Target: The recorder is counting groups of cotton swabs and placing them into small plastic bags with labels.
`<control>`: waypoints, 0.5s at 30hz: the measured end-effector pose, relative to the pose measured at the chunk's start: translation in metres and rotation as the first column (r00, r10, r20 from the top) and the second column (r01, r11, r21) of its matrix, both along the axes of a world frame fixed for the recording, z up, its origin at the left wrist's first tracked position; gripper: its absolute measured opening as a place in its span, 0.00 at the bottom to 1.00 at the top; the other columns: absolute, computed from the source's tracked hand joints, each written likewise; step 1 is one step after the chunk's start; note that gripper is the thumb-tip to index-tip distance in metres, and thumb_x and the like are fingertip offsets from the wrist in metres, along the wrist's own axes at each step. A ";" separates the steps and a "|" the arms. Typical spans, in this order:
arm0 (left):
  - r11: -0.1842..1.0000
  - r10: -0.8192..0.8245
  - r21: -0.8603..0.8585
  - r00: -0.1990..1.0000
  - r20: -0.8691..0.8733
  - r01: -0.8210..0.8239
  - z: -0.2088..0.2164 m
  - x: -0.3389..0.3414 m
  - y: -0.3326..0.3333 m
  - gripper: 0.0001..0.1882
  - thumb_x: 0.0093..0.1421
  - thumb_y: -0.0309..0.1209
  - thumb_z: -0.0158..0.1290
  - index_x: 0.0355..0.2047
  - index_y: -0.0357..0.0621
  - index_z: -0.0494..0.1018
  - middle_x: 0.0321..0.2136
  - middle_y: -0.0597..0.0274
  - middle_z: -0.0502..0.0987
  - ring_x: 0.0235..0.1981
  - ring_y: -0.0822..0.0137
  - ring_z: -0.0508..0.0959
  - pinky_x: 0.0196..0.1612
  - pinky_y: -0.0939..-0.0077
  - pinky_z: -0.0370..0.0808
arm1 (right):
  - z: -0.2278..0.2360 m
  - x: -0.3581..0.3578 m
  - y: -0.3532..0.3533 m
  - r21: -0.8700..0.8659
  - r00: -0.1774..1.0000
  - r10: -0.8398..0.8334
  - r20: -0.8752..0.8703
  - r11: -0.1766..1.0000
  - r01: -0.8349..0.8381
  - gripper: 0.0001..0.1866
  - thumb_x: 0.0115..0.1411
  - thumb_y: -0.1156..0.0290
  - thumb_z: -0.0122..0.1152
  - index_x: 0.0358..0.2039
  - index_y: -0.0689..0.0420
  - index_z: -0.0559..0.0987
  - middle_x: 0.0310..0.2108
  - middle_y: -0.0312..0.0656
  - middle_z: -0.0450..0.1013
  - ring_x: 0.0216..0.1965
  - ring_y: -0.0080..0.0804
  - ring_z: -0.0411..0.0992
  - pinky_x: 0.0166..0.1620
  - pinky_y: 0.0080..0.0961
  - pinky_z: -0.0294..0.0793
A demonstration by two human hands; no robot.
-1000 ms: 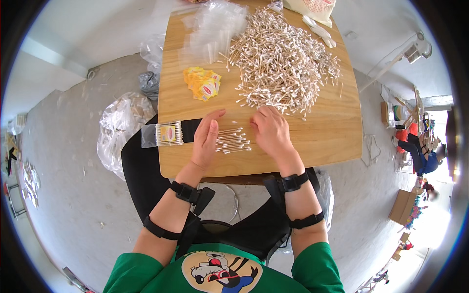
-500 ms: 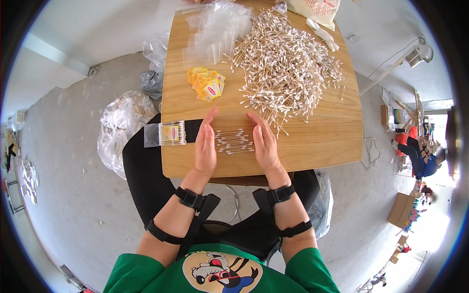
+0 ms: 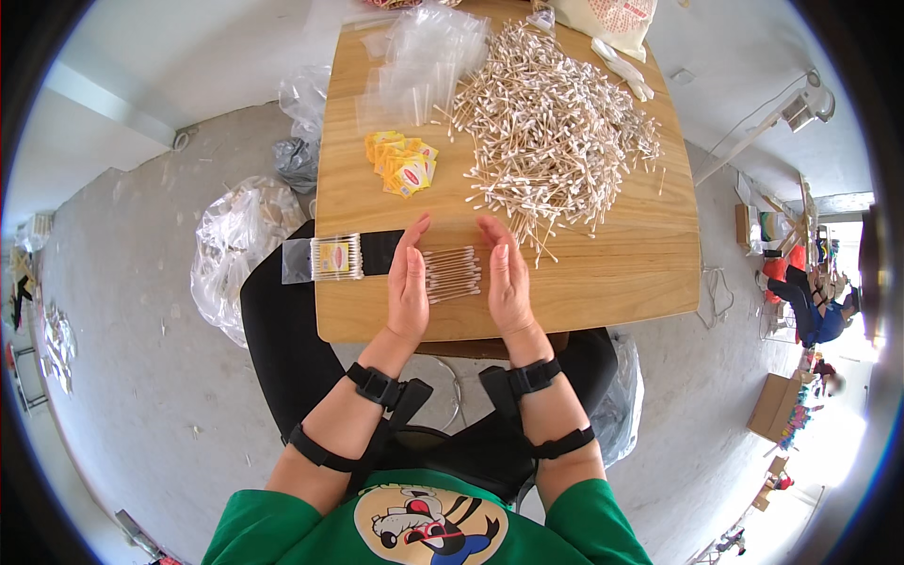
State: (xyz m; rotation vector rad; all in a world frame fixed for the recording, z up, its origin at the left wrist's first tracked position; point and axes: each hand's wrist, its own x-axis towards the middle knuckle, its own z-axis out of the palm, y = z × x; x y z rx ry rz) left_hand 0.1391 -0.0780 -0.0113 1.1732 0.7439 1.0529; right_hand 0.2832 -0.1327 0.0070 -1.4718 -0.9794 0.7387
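A batch of cotton swabs [image 3: 453,274] lies side by side on the wooden table between my two hands, with the tips fairly even at both ends. My left hand [image 3: 410,281] stands on edge at the left tips, fingers stretched out and holding nothing. On the other side, my right hand [image 3: 508,282] is also upright and open, a small gap from the right tips. Left of my left hand, at the table's edge, sits a clear bag packed with swabs and a yellow card [image 3: 334,257]. Farther off are a heap of loose swabs [image 3: 556,132] and a pile of yellow cards [image 3: 403,164].
Clear plastic bags [image 3: 428,61] are stacked at the table's far left. A white glove [image 3: 623,71] and a cream printed bag [image 3: 607,24] lie at the far right. A bulging plastic sack [image 3: 240,250] stands on the floor to the left. People sit in the background at right.
My hands have drawn a little closer together around the swabs. The swabs, staggered before, now line up in a more compact, even row.
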 end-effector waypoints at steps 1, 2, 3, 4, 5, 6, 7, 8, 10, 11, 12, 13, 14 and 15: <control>1.000 -0.028 0.009 1.000 0.008 0.027 0.000 -0.002 -0.001 0.32 0.76 0.48 0.32 0.68 0.34 0.56 0.69 0.53 0.58 0.71 0.61 0.56 0.73 0.65 0.49 | 0.001 0.010 -0.001 0.001 1.000 0.001 0.000 1.000 -0.001 0.31 0.75 0.49 0.38 0.61 0.64 0.70 0.58 0.48 0.71 0.59 0.37 0.67 0.65 0.33 0.61; 1.000 -0.027 0.010 1.000 0.008 0.027 0.001 -0.003 -0.002 0.32 0.76 0.48 0.32 0.68 0.34 0.56 0.69 0.53 0.58 0.71 0.61 0.56 0.73 0.65 0.49 | 0.002 0.021 -0.002 -0.040 0.988 0.007 0.152 0.999 -0.001 0.28 0.75 0.52 0.39 0.61 0.63 0.70 0.58 0.50 0.71 0.59 0.42 0.68 0.64 0.34 0.63; 1.000 -0.028 -0.003 1.000 -0.003 0.028 0.003 -0.003 -0.004 0.32 0.76 0.48 0.31 0.68 0.34 0.55 0.69 0.53 0.58 0.71 0.61 0.56 0.73 0.65 0.49 | 0.008 0.028 -0.002 -0.083 0.953 0.019 0.301 0.997 0.006 0.26 0.75 0.55 0.40 0.60 0.62 0.70 0.58 0.52 0.71 0.59 0.47 0.69 0.63 0.35 0.64; 0.999 -0.030 -0.016 0.999 -0.014 0.030 0.005 -0.003 -0.005 0.32 0.76 0.48 0.31 0.68 0.34 0.55 0.70 0.54 0.57 0.71 0.61 0.55 0.73 0.65 0.48 | 0.012 0.032 -0.002 -0.089 0.934 0.030 0.357 0.996 0.002 0.25 0.75 0.55 0.41 0.61 0.62 0.71 0.58 0.54 0.71 0.60 0.48 0.69 0.63 0.36 0.64; 0.999 -0.029 -0.016 0.999 -0.014 0.029 0.005 -0.003 -0.005 0.32 0.76 0.48 0.31 0.68 0.34 0.55 0.70 0.54 0.57 0.71 0.61 0.55 0.73 0.65 0.48 | 0.015 0.027 -0.002 -0.090 0.934 0.031 0.356 0.996 0.002 0.25 0.75 0.55 0.41 0.61 0.62 0.71 0.58 0.54 0.71 0.60 0.48 0.69 0.63 0.36 0.64; 1.000 -0.015 -0.021 1.000 -0.011 0.015 0.005 -0.003 -0.005 0.32 0.76 0.48 0.31 0.68 0.34 0.55 0.70 0.54 0.56 0.71 0.60 0.55 0.73 0.65 0.48 | 0.018 0.018 -0.002 -0.066 0.954 0.049 0.294 0.997 -0.031 0.26 0.75 0.55 0.40 0.61 0.62 0.70 0.58 0.54 0.71 0.61 0.48 0.68 0.64 0.36 0.64; 1.000 -0.007 -0.027 1.000 -0.003 0.007 0.005 -0.001 -0.005 0.33 0.76 0.49 0.31 0.69 0.34 0.54 0.70 0.54 0.56 0.71 0.60 0.54 0.73 0.65 0.48 | 0.019 0.010 -0.002 -0.042 0.970 0.066 0.236 0.997 -0.057 0.26 0.75 0.55 0.40 0.62 0.63 0.70 0.59 0.54 0.70 0.61 0.48 0.68 0.64 0.36 0.63; 1.000 -0.010 -0.028 1.000 0.000 0.010 0.005 0.002 -0.006 0.33 0.76 0.49 0.31 0.69 0.34 0.54 0.70 0.54 0.56 0.71 0.60 0.54 0.73 0.65 0.48 | 0.012 0.004 -0.005 -0.019 0.977 0.084 0.197 0.996 -0.082 0.27 0.75 0.56 0.40 0.63 0.64 0.68 0.60 0.55 0.69 0.63 0.48 0.66 0.65 0.36 0.62; 0.999 0.032 0.006 0.999 -0.036 -0.031 0.006 0.005 -0.007 0.35 0.75 0.51 0.34 0.68 0.33 0.57 0.68 0.52 0.60 0.70 0.60 0.57 0.71 0.66 0.50 | 0.008 -0.007 -0.004 -0.017 0.987 0.082 0.136 0.997 -0.080 0.28 0.76 0.54 0.37 0.63 0.64 0.67 0.61 0.52 0.68 0.64 0.45 0.65 0.66 0.35 0.60; 0.999 0.032 0.005 0.999 -0.036 -0.032 0.007 0.004 -0.006 0.35 0.75 0.51 0.34 0.68 0.33 0.57 0.68 0.52 0.60 0.70 0.60 0.57 0.71 0.66 0.50 | 0.006 -0.012 -0.002 -0.016 0.994 0.079 0.076 0.997 -0.078 0.30 0.76 0.53 0.35 0.64 0.64 0.67 0.62 0.50 0.68 0.64 0.41 0.64 0.67 0.34 0.58; 1.000 0.026 0.006 0.998 -0.052 -0.025 0.009 0.006 -0.007 0.35 0.75 0.52 0.34 0.68 0.33 0.57 0.68 0.52 0.60 0.70 0.60 0.57 0.71 0.66 0.50 | 0.005 -0.016 -0.001 0.000 0.996 0.065 0.061 0.998 -0.065 0.29 0.76 0.54 0.35 0.64 0.65 0.66 0.62 0.49 0.67 0.65 0.41 0.64 0.67 0.33 0.58; 1.000 0.019 0.006 0.998 -0.067 -0.018 0.011 0.007 -0.008 0.35 0.75 0.52 0.34 0.68 0.33 0.57 0.68 0.52 0.60 0.70 0.60 0.57 0.71 0.67 0.50 | 0.005 -0.021 -0.001 0.000 0.997 0.060 0.057 0.998 -0.060 0.29 0.76 0.54 0.35 0.64 0.65 0.66 0.62 0.49 0.67 0.65 0.41 0.64 0.67 0.33 0.58; 1.000 0.014 0.006 0.997 -0.071 -0.013 0.011 0.007 -0.009 0.35 0.75 0.52 0.34 0.68 0.33 0.57 0.68 0.52 0.60 0.70 0.60 0.57 0.71 0.67 0.50 | 0.005 -0.026 -0.001 0.009 0.996 0.051 0.074 0.999 -0.052 0.29 0.76 0.53 0.35 0.65 0.65 0.65 0.63 0.49 0.67 0.65 0.40 0.63 0.67 0.33 0.58; 1.000 0.020 -0.008 0.998 -0.064 -0.021 0.010 0.005 -0.007 0.35 0.75 0.52 0.34 0.68 0.34 0.57 0.68 0.53 0.60 0.70 0.61 0.57 0.71 0.67 0.50 | 0.006 -0.031 0.002 0.019 0.994 0.051 0.095 0.998 -0.053 0.30 0.76 0.53 0.35 0.65 0.65 0.65 0.63 0.48 0.67 0.65 0.39 0.63 0.67 0.33 0.57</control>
